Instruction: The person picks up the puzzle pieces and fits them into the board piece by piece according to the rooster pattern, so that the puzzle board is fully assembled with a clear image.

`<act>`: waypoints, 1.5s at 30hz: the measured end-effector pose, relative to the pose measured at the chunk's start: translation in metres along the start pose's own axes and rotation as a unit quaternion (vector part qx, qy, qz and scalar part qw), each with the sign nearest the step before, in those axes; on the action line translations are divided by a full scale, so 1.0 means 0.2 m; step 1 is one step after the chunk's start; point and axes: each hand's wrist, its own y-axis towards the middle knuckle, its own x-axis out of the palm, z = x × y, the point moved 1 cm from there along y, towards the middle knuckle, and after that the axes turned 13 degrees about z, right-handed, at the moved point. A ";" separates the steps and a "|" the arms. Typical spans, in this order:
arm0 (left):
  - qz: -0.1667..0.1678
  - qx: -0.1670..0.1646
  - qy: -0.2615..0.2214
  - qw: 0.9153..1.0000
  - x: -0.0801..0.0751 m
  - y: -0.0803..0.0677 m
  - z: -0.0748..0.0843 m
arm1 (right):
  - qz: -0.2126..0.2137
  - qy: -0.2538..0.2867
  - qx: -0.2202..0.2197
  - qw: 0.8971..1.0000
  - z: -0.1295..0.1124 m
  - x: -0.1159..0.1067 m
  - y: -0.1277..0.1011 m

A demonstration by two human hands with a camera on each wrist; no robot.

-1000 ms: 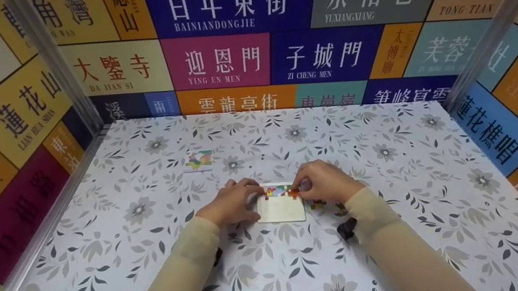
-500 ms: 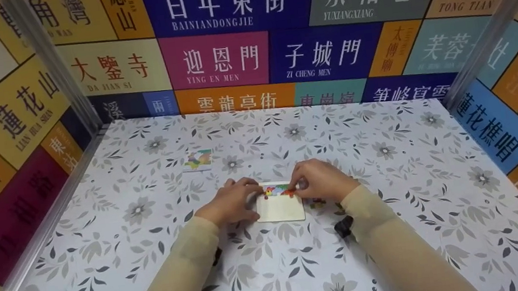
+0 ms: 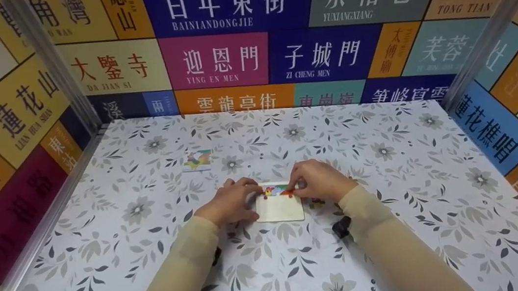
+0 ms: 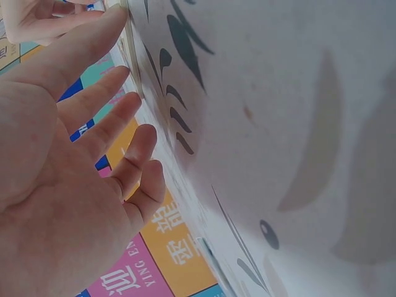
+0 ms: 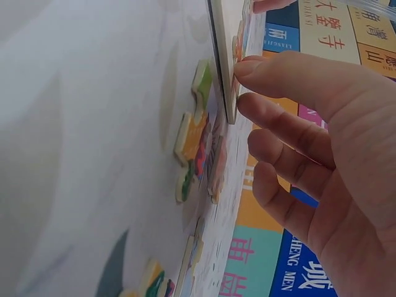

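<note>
We list: one board (image 3: 280,210), between the hands; left hand (image 3: 227,203), loosely spread, touching its edge; right hand (image 3: 322,178), fingertips bent to the row (image 3: 274,190) on it, grip uncertain to us; loose pieces (image 5: 193,139), beside the right hand.

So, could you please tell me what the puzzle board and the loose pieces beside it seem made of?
The puzzle board looks like thin wood or fibreboard, plain and smooth: its face is even cream, its edge pale. The loose pieces also seem wood or thick card, with a printed finish: coloured tops, pale edges.
</note>
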 end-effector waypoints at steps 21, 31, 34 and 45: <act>0.012 0.018 0.000 1.000 0.01 -0.01 -0.01 | 0.029 0.016 0.002 0.999 0.08 -0.06 -0.06; 0.002 0.018 0.000 1.000 0.00 0.00 -0.01 | 0.036 0.009 0.018 0.999 0.12 -0.08 -0.11; 0.004 0.019 -0.001 1.000 0.01 0.00 -0.01 | 0.038 0.002 0.015 0.999 0.14 -0.09 -0.12; 0.018 0.029 -0.006 0.999 0.00 -0.01 -0.01 | 0.041 0.013 0.005 0.999 0.16 -0.11 -0.20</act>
